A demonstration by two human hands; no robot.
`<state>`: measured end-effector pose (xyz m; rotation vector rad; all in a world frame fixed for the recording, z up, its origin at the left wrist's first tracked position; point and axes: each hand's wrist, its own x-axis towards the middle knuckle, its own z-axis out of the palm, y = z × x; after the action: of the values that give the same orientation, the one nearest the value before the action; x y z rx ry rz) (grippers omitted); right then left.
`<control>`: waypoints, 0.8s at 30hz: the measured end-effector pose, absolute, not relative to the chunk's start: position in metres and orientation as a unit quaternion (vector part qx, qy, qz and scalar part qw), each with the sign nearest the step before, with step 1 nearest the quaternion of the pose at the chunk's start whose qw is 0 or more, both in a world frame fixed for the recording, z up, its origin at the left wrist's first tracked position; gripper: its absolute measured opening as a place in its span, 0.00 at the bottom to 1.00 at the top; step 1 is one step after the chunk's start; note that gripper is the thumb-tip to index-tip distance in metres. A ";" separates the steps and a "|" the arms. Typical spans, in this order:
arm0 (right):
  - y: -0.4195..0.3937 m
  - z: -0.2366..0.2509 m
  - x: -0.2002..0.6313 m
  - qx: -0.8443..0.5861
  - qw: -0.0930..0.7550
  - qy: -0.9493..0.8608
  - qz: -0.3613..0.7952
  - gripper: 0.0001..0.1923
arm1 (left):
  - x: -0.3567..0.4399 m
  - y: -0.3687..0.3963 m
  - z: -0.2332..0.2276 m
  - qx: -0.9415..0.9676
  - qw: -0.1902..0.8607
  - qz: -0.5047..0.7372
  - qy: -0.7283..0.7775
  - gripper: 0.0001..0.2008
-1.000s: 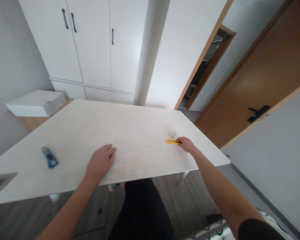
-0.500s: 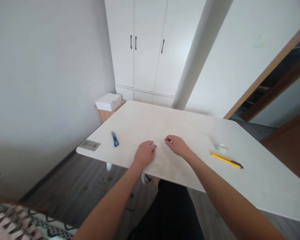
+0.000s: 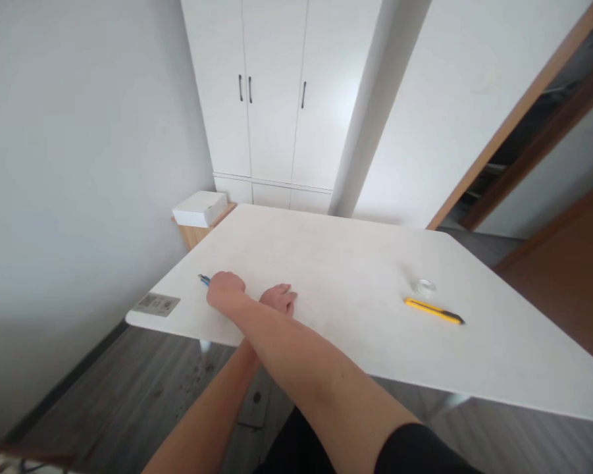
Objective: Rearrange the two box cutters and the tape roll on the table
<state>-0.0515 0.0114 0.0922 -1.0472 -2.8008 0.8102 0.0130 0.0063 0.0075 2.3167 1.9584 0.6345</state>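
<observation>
My right hand [image 3: 226, 291] reaches across my left forearm to the left part of the white table [image 3: 326, 257]. Its fingers are curled over a small blue utility knife [image 3: 205, 280], closed on it as far as can be seen; only the knife's tip end shows and the rest is hidden under the hand. Beneath the crossing right forearm, my left hand [image 3: 279, 298] rests on the tabletop with fingers stretched out and nothing in it.
A yellow utility knife [image 3: 434, 311] lies at the right of the table, with a clear tape roll [image 3: 423, 287] just behind it. A grey printed label [image 3: 156, 304] is on the left corner. Beyond stand a white box [image 3: 200, 209] and a white cupboard [image 3: 276, 99].
My right hand has swung left over my left arm onto the blue utility knife, which now lies at a different angle. My left hand stays on the table. The view has shifted slightly.
</observation>
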 end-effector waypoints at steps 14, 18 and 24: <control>0.064 0.094 0.448 -0.684 0.042 -0.724 0.077 0.12 | 0.017 -0.004 0.017 0.756 -0.030 0.255 0.602 0.21; 0.051 0.081 0.507 -0.708 0.046 -0.701 0.071 0.12 | 0.015 -0.004 0.016 0.755 -0.028 0.262 0.600 0.22; 0.054 0.080 0.504 -0.703 0.046 -0.707 0.070 0.14 | 0.013 -0.004 0.015 0.757 -0.033 0.249 0.604 0.24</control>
<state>0.5042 0.0535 0.0799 -2.1449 -2.1565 0.2137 0.0133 -0.0037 0.0154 2.4280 1.9366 0.8002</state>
